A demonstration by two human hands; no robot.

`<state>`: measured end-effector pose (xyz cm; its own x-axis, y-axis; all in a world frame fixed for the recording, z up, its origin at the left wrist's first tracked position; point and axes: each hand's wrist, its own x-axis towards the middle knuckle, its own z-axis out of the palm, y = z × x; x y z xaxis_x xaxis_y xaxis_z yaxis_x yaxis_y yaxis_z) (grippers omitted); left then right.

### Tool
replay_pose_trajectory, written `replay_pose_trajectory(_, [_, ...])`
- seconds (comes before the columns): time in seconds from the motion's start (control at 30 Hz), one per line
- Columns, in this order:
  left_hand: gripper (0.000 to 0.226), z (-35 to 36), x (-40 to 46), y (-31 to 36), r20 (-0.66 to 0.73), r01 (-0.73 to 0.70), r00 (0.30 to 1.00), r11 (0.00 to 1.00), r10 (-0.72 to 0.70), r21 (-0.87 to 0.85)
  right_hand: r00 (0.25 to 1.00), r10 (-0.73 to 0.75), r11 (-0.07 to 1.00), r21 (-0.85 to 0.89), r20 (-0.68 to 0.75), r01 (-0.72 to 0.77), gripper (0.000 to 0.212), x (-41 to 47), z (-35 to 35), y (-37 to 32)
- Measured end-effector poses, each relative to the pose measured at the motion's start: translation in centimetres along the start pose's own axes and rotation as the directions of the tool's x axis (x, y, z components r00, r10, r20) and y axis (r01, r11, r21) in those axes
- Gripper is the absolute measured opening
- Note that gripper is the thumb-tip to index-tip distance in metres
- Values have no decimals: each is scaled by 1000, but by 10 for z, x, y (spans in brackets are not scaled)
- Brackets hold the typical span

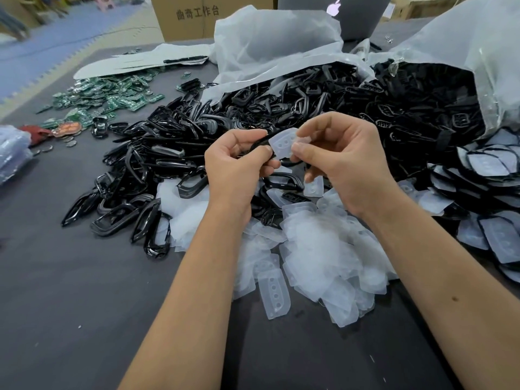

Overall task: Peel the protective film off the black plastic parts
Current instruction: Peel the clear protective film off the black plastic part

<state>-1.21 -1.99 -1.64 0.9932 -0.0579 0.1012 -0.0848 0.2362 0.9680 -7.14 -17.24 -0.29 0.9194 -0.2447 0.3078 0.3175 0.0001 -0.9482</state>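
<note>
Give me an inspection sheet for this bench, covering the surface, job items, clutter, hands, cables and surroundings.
Surface: dark table, bare in the near-left part.
Job's things: one black plastic part with its film partly lifted; heap of black parts mid-table; more spilling from a plastic bag; film-covered parts at right; peeled films piled in front.
Clutter: green circuit boards far left; coin-like discs.
Grippers: left hand has its grip on the part; right hand pinches the film.
Cables: nothing seen.
Surroundings: cardboard box, laptop, blue floor mats.
</note>
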Motion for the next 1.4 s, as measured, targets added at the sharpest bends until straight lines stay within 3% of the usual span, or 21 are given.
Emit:
replay_pose_trajectory(0.23, [24, 0, 0, -1, 6, 2, 1000, 1000, -2, -9, 998, 10, 999, 32, -68, -7, 18, 6, -8, 4])
replay_pose_trajectory(0.37, [23, 0, -1, 1, 10, 1, 1000, 1000, -1, -7, 997, -16, 999, 32, -75, 18, 35, 8, -8, 3])
replay_pose_trajectory(0.5, [24, -1, -1, 0, 25, 5, 1000, 1000, -4, -12, 991, -41, 996, -82, -126, 31, 14, 8, -9, 3])
replay_pose_trajectory(0.83, [29, 0, -2, -1, 183, 43, 983, 998, -33, -49, 997, -50, 986, -160, -67, 39, 3, 9, -6, 3])
replay_pose_trajectory(0.97, [37, 2, -4, 2, 223, 79, 973, 995, -65, -56, 990, -66, 966, -255, -123, 32, 17, 8, -6, 5])
replay_pose_trajectory(1.4, [42, 5, -7, 3, 244, 69, 969, 994, -45, -90, 973, -107, 906, -422, -205, 11, 25, 9, -5, 4])
